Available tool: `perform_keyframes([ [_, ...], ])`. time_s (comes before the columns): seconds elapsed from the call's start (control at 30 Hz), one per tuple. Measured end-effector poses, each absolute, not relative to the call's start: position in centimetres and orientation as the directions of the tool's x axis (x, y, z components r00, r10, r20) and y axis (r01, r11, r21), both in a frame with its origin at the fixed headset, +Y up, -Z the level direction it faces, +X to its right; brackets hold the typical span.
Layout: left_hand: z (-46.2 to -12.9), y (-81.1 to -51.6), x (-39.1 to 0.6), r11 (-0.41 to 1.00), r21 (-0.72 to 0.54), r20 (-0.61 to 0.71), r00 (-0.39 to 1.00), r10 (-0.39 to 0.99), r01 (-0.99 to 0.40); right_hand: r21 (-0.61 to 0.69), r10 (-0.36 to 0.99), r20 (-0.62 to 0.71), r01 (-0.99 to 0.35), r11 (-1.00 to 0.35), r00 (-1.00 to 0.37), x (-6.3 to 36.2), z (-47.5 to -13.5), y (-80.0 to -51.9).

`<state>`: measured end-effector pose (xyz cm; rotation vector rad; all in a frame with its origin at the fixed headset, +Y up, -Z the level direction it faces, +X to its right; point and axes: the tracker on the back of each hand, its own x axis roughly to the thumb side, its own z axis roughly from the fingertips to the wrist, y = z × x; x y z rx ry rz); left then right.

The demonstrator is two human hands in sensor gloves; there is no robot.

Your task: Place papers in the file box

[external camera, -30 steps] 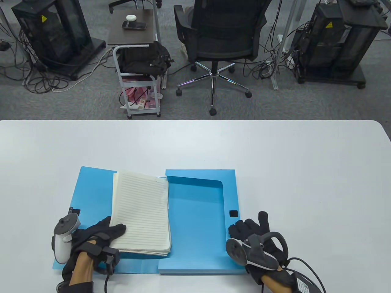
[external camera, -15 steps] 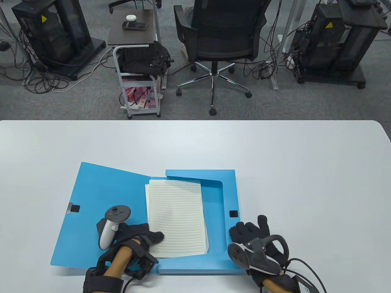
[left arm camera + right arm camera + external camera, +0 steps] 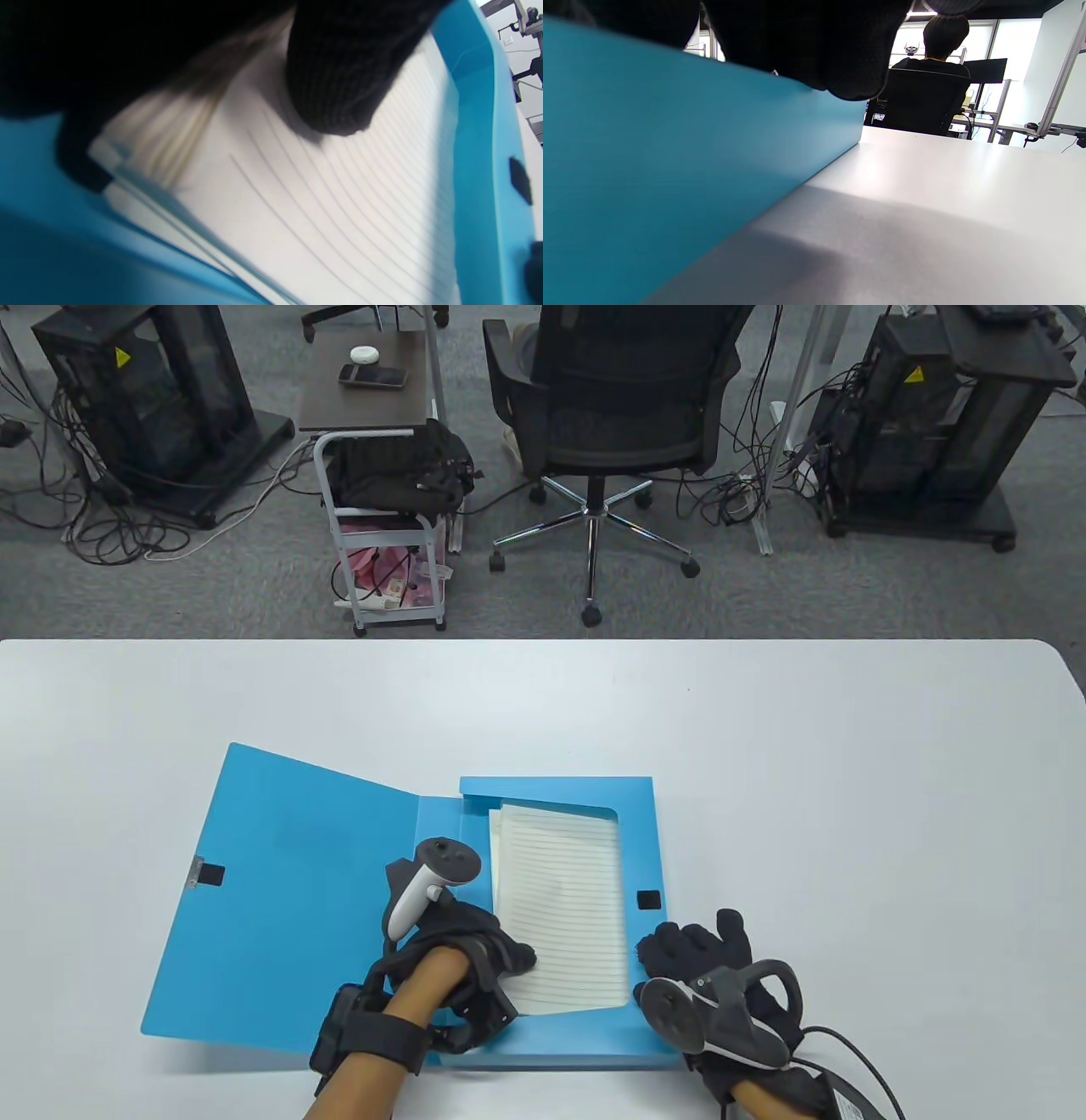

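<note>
A blue file box lies open on the white table, its lid swung out to the left. A stack of lined papers lies inside the box tray. My left hand grips the stack's near left corner, thumb on top; in the left wrist view a gloved fingertip presses on the lined papers. My right hand rests on the box's near right corner; in the right wrist view its fingers lie over the box wall.
The table stretches bare to the far and right sides of the box. Beyond its far edge stand an office chair, a small cart and equipment racks on the floor.
My left hand has carried the paper stack from the open lid rightward into the box tray. The lid has lifted slightly. My right hand has stayed on the box corner.
</note>
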<state>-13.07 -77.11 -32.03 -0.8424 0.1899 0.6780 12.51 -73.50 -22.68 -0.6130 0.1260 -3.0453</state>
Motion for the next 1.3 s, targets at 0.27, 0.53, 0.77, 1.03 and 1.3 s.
perform_keyframes([
  [0.27, -30.8, -75.7, -11.0, 0.678, -0.589, -0.270, 0.898, 0.347, -0.439, -0.120, -0.155, 0.395, 0.117, -0.986, -0.905, 11.9, -22.2, -73.5],
  [0.53, -27.9, -67.7, -17.0, 0.928, -0.116, -0.235, 0.917, 0.322, -0.355, -0.180, -0.234, 0.370, 0.177, -0.968, -0.899, 11.1, -21.4, -74.0],
  [0.77, -27.7, -65.7, -27.3, 0.992, -0.052, -0.474, 0.877, 0.081, -0.119, -0.140, -0.203, 0.371, 0.162, -0.977, -0.906, 11.2, -21.5, -74.0],
  [1.03, -26.2, -65.1, -35.7, 0.932, -0.031, -0.778, 0.594, 0.205, -0.362, -0.162, -0.238, 0.377, 0.189, -0.968, -0.895, 11.0, -21.5, -74.0],
  [1.3, -25.7, -62.9, -37.1, 0.854, 0.101, -0.731, 0.544, 0.412, -0.511, -0.148, -0.209, 0.385, 0.164, -0.975, -0.899, 11.1, -21.6, -74.1],
])
